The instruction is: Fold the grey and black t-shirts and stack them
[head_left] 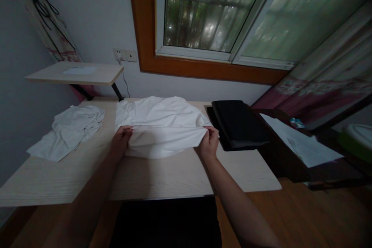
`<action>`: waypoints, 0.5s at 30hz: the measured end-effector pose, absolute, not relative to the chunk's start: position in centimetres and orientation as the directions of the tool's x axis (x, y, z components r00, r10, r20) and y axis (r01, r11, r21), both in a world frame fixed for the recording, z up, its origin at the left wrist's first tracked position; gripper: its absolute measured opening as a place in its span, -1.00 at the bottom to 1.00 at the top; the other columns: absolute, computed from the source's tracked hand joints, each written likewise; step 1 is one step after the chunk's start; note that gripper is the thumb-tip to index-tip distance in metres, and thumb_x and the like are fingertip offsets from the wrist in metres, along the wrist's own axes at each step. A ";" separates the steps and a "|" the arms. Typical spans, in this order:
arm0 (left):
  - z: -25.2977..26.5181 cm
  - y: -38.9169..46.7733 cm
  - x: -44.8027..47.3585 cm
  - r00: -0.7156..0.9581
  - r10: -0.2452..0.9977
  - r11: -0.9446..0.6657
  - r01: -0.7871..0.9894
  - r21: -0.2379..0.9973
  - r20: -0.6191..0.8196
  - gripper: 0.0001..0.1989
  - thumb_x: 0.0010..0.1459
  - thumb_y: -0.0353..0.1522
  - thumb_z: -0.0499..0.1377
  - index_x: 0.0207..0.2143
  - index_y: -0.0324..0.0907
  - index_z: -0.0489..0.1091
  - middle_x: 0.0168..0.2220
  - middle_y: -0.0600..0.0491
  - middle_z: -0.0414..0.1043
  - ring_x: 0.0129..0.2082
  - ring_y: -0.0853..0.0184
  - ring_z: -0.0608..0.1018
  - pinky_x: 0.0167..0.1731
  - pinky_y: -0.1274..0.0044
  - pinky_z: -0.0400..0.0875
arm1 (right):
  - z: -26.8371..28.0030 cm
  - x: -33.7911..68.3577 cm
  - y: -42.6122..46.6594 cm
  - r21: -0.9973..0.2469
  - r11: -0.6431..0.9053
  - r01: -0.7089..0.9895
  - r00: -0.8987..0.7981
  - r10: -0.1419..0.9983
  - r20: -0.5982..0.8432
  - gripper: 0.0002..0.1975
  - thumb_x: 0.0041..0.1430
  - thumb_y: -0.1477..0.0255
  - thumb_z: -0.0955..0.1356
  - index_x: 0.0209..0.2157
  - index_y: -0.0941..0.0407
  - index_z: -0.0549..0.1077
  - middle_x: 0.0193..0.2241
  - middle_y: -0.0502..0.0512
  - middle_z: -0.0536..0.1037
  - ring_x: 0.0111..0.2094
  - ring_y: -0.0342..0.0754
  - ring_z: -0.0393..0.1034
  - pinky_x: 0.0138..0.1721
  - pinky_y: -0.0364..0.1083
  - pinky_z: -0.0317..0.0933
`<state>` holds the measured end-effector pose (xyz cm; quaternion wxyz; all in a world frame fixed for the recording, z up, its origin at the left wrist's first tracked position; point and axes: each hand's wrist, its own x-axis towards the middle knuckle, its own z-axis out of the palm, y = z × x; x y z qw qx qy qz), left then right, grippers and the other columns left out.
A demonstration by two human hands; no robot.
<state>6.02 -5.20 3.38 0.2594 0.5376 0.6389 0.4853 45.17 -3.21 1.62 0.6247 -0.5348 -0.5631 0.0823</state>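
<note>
A white cloth garment [162, 112] lies spread on the pale wooden table [162, 182], its exact kind not clear. My left hand [122, 139] pinches its near part at the left, and my right hand [209, 141] pinches it at the right. Between both hands the fabric is pulled into a straight fold, with a strip of cloth hanging toward me. The fingertips are partly hidden by the cloth. To the left, a second crumpled white cloth [72, 128] rests on the table, apart from my left hand.
A black folder-like case [240, 122] sits just right of the garment. A small raised shelf [101, 74] with a paper on it stands at the back left. Beyond the table's right edge, a large sheet of paper [299, 141] lies on dark furniture. A window [203, 15] is behind.
</note>
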 end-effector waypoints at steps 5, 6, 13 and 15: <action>3.0 -5.0 5.7 -0.404 0.894 0.012 0.449 0.893 0.191 -0.64 0.21 -0.08 0.14 -0.10 -0.12 0.47 -0.23 0.04 0.55 -0.23 0.22 0.54 -0.24 0.46 0.41 | 2.3 45.5 -2.7 -0.825 0.402 0.396 0.475 0.680 0.559 -0.77 0.44 0.26 0.21 -0.01 0.07 0.35 -0.04 0.20 0.54 0.00 0.06 0.45 0.10 0.12 0.30; 2.9 -4.9 5.6 -0.446 0.874 0.021 0.432 0.902 0.193 -0.64 0.21 -0.09 0.14 -0.09 -0.12 0.47 -0.22 0.04 0.55 -0.23 0.23 0.54 -0.24 0.47 0.41 | 2.3 45.4 -2.5 -0.826 0.410 0.386 0.461 0.691 0.558 -0.76 0.44 0.28 0.21 0.01 0.07 0.35 0.00 0.22 0.54 0.05 0.06 0.44 0.15 0.14 0.28; 2.1 -4.3 4.8 -0.367 0.802 -0.154 0.636 0.756 0.472 -0.59 0.12 -0.38 0.11 0.04 -0.14 0.45 0.05 -0.10 0.48 0.03 0.14 0.52 0.08 0.27 0.43 | 1.0 45.0 -1.2 -0.736 0.487 0.469 0.101 0.799 0.593 -0.54 0.29 0.40 0.33 0.21 0.05 0.31 0.37 0.33 0.17 0.38 0.13 0.12 0.29 0.23 0.20; 2.0 -4.6 5.0 -0.186 0.786 -0.257 0.768 0.586 0.589 -0.55 0.08 -0.48 0.09 0.03 -0.12 0.49 0.11 -0.13 0.45 0.15 0.08 0.46 0.21 0.15 0.33 | 0.8 45.0 -1.1 -0.694 0.489 0.528 0.027 0.807 0.589 -0.52 0.24 0.45 0.35 0.20 0.03 0.36 0.38 0.29 0.15 0.40 0.15 0.05 0.33 0.27 0.13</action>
